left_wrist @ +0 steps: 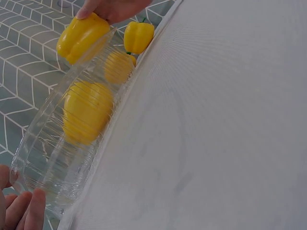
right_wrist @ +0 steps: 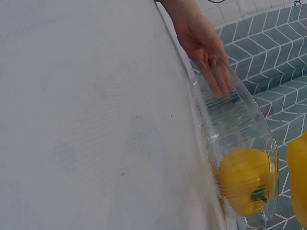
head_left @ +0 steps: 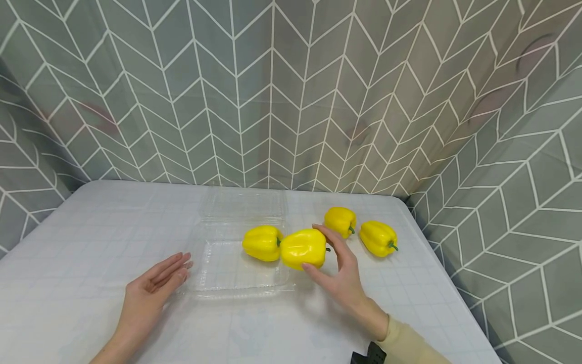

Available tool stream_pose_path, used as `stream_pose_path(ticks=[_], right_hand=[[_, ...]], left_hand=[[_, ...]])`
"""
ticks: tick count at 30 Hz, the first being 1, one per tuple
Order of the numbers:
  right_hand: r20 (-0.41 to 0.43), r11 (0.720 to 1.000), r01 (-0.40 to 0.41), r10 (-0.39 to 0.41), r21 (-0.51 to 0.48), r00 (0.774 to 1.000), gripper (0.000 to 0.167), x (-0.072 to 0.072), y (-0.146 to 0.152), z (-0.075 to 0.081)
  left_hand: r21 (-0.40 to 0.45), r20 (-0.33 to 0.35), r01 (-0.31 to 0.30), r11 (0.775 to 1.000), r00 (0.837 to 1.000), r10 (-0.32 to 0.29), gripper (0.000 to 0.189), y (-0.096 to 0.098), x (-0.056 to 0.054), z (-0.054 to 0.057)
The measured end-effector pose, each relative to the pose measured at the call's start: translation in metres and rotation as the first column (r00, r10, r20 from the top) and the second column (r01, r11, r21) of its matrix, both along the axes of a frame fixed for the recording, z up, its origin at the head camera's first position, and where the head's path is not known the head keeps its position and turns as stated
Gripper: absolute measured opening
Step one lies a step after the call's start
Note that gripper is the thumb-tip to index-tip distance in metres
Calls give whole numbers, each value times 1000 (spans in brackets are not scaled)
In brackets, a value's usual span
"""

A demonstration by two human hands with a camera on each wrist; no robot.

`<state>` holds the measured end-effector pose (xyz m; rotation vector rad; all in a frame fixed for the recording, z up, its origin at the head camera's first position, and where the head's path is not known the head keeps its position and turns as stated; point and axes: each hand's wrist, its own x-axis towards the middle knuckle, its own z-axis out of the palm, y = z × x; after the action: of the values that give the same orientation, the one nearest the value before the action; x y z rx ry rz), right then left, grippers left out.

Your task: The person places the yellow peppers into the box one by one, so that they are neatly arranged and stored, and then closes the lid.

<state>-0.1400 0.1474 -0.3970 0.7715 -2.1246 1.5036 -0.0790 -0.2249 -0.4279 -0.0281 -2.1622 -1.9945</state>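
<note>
My right hand [head_left: 343,273] holds a yellow bell pepper [head_left: 303,248] between thumb and fingers, at the right side of a clear plastic container [head_left: 245,292]. Inside that container lies another yellow bell pepper [head_left: 262,243], its green stem pointing right. In the left wrist view the held pepper [left_wrist: 82,38] is up above the container's rim. My left hand [head_left: 152,290] is beside the container's left side, fingers extended and fingertips right at the wall. From the right wrist view, the left hand [right_wrist: 204,48] shows through and behind the clear plastic.
Two more yellow bell peppers, one farther back [head_left: 340,221] and one to its right [head_left: 379,238], lie on the white-covered table [head_left: 91,242]. The container's clear lid [head_left: 243,203] lies folded back behind it. A patterned curtain [head_left: 273,101] hangs along the table's far edge.
</note>
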Motion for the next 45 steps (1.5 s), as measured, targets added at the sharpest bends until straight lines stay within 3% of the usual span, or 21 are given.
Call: stream_pose_path(ticks=[37,45], right_hand=[[2,998,-60,60,20,998,71,3,-34,4],[-4,998,-57,57,28,998,71,4,-42,5]], left_hand=[[-29,16,-13,999,1000,13,57,1,1,1],[-3,8,-10,1000,1000,10,56,1,0,1]])
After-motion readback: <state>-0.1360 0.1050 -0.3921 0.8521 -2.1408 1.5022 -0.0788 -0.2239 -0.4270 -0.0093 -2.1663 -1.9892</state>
